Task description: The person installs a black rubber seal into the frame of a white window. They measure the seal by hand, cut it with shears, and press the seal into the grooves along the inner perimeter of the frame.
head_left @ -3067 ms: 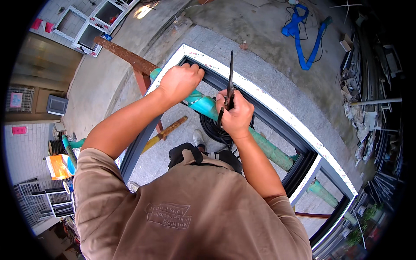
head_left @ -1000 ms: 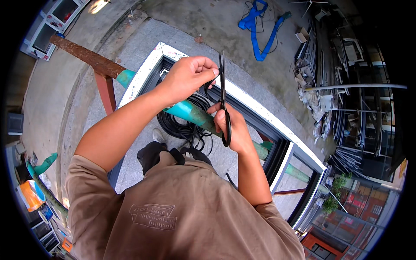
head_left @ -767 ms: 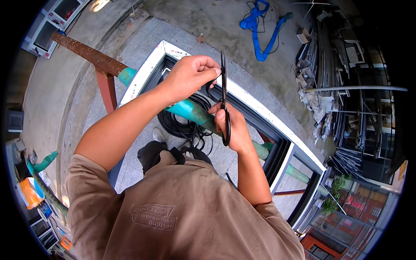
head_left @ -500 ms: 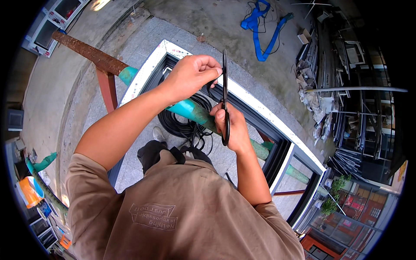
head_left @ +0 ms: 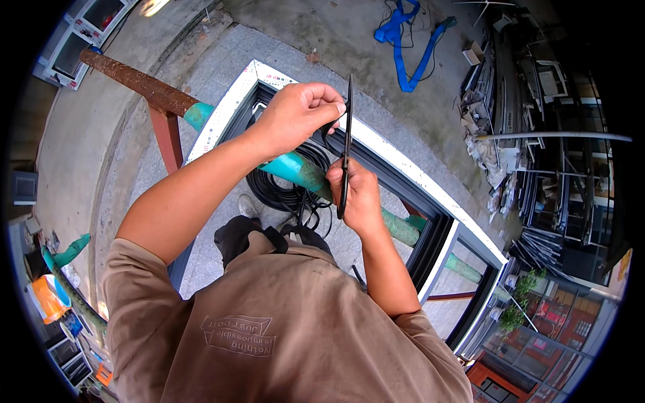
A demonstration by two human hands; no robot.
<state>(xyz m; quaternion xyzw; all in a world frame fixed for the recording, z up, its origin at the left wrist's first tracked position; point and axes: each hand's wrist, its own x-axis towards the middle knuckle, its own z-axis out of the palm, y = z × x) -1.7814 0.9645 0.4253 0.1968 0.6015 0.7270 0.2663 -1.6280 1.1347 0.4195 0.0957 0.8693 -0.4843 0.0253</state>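
My left hand is closed in a pinch above the far edge of a window frame, which is white outside and dark inside. A thin black rubber strip curls down from its fingers. Beside those fingertips stand the blades of long black scissors, pointing away from me. My right hand is wrapped round the scissors' handles, lower and to the right. Seen nearly edge-on, the blades look close together; whether they touch the strip I cannot tell.
The frame rests over a green-painted pipe, rusty at its far left end. A coil of black strip lies on the ground inside the frame, near my shoes. A blue flat hose lies beyond. Scrap profiles are piled at the right.
The scissors' handles have turned more edge-on and drawn closer together in my right hand. My left hand keeps its pinch on the strip in nearly the same place.
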